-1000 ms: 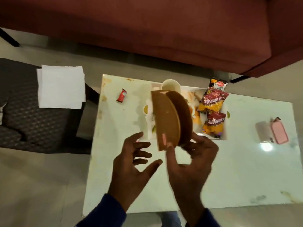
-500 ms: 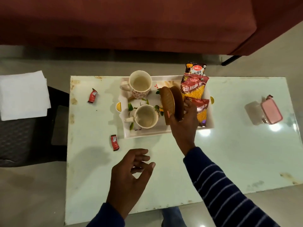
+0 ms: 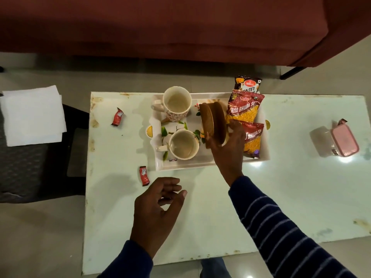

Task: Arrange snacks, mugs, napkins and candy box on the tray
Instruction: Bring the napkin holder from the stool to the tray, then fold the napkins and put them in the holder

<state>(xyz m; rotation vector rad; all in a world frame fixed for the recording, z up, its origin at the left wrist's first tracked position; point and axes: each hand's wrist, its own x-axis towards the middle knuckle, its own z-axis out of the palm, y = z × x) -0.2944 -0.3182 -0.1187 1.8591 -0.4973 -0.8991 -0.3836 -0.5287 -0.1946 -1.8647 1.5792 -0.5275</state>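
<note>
A white tray (image 3: 200,164) sits on the pale table (image 3: 281,197). Two cream mugs stand in its left half, one at the back (image 3: 176,102) and one at the front (image 3: 183,144). Three snack packets (image 3: 244,109) lie along its right side. My right hand (image 3: 226,149) grips two brown round coasters (image 3: 212,121) on edge over the middle of the tray. Over the table in front of the tray hovers my left hand (image 3: 158,205), fingers apart and holding nothing. Two red wrapped candies, one at the back (image 3: 117,119) and one nearer me (image 3: 144,175), lie on the table left of the tray.
White napkins (image 3: 33,115) lie on a dark chair (image 3: 30,163) to the left of the table. A pink-lidded box (image 3: 339,140) stands at the table's right end. A red sofa (image 3: 160,27) runs along the far side.
My right hand has carried the coasters away from my chest and down over the tray. My left hand let go and dropped back toward the table's front.
</note>
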